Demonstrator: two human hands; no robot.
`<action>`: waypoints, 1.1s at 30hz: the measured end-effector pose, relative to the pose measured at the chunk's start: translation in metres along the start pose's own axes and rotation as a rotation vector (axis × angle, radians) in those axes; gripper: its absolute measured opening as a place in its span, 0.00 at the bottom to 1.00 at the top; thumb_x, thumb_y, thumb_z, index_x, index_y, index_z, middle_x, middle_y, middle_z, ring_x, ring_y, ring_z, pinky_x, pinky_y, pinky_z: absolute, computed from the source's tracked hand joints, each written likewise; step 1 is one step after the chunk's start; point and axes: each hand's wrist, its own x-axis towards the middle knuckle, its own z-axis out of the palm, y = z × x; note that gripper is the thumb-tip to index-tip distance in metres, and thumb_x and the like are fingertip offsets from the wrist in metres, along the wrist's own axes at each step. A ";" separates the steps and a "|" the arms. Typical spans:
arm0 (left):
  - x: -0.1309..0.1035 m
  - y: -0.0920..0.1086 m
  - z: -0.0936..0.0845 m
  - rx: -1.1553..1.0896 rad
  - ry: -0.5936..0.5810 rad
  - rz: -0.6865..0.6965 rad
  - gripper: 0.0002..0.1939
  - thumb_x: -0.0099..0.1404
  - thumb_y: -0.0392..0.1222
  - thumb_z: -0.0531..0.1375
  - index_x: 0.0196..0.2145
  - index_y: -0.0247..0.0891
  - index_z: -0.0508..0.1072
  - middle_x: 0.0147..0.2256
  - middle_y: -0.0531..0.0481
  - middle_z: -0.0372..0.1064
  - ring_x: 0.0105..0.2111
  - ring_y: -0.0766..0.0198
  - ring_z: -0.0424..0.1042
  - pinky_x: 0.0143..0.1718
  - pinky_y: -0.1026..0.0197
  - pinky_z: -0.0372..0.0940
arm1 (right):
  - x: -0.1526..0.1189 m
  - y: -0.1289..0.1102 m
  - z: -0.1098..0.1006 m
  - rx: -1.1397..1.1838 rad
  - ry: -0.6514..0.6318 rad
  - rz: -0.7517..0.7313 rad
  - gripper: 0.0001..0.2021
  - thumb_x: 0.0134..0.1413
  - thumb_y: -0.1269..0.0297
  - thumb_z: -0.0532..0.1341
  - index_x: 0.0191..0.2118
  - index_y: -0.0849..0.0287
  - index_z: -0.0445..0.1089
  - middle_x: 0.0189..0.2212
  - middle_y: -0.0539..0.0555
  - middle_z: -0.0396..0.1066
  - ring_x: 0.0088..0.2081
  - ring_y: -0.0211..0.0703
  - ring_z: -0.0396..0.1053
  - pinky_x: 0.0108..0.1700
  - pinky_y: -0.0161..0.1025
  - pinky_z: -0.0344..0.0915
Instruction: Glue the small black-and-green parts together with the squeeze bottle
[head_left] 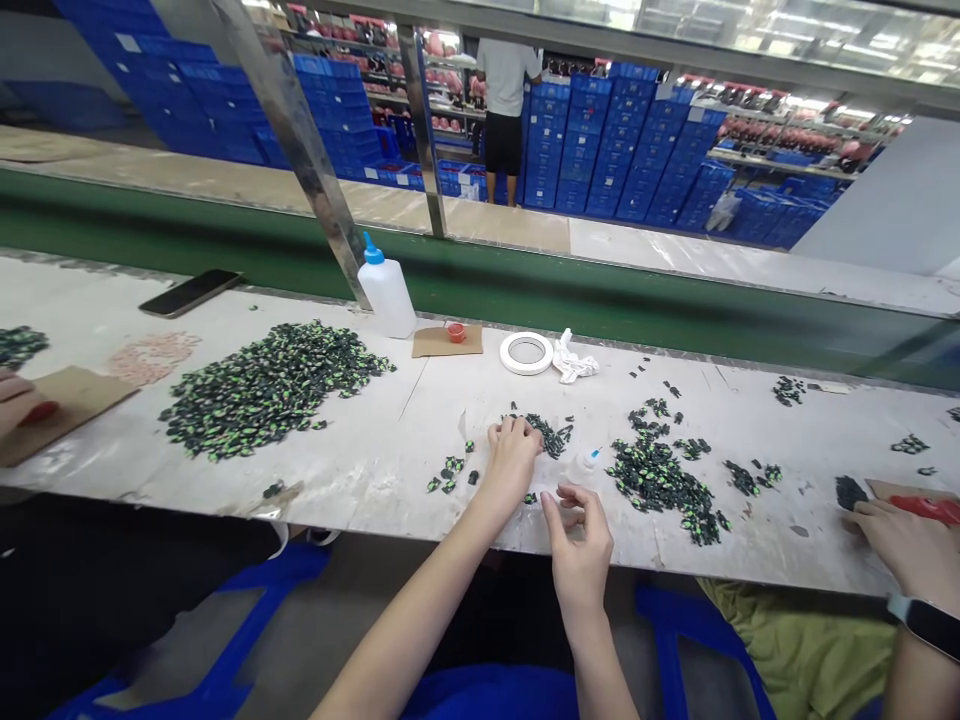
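Observation:
My left hand rests on the table with its fingers bent down at the left edge of a small pile of dark parts; its fingertips are hidden. My right hand hovers over the table's front edge, thumb and curled fingers apart, with nothing visible between them. Just beyond it stands a small clear bottle with a blue tip. Several black-and-green pieces lie to the left of my left hand. A larger heap of black-and-green pieces spreads to the right of my right hand.
A big black-and-green heap covers the left. Along the back are a phone, a white glue bottle, a red cup on cardboard, a tape roll and crumpled tissue. Co-workers' hands work at both sides.

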 end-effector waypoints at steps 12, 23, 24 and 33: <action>-0.050 0.009 -0.031 -0.142 0.136 0.306 0.09 0.67 0.28 0.53 0.35 0.38 0.69 0.33 0.52 0.75 0.38 0.61 0.69 0.45 0.54 0.50 | 0.006 -0.003 0.003 0.464 -0.066 0.405 0.21 0.39 0.51 0.70 0.37 0.60 0.74 0.31 0.57 0.76 0.33 0.46 0.74 0.28 0.38 0.72; -0.074 -0.007 -0.021 -0.226 0.111 0.101 0.07 0.65 0.38 0.60 0.42 0.41 0.72 0.40 0.49 0.75 0.44 0.56 0.69 0.48 0.50 0.50 | 0.010 0.015 -0.007 0.392 -0.147 0.387 0.14 0.42 0.54 0.69 0.32 0.60 0.78 0.29 0.55 0.78 0.28 0.44 0.74 0.34 0.41 0.73; -0.075 -0.009 -0.019 -0.207 0.096 0.057 0.07 0.64 0.38 0.61 0.41 0.42 0.72 0.41 0.48 0.75 0.45 0.55 0.69 0.48 0.50 0.51 | 0.009 0.017 -0.008 0.365 -0.139 0.383 0.15 0.43 0.53 0.68 0.33 0.60 0.78 0.30 0.56 0.78 0.29 0.44 0.74 0.35 0.42 0.73; -0.073 -0.008 -0.008 -0.232 0.007 -0.061 0.06 0.62 0.33 0.62 0.34 0.43 0.76 0.41 0.50 0.76 0.47 0.53 0.67 0.44 0.51 0.55 | 0.004 0.015 -0.002 0.221 -0.224 0.287 0.14 0.49 0.53 0.64 0.35 0.59 0.78 0.34 0.58 0.79 0.37 0.50 0.77 0.42 0.45 0.74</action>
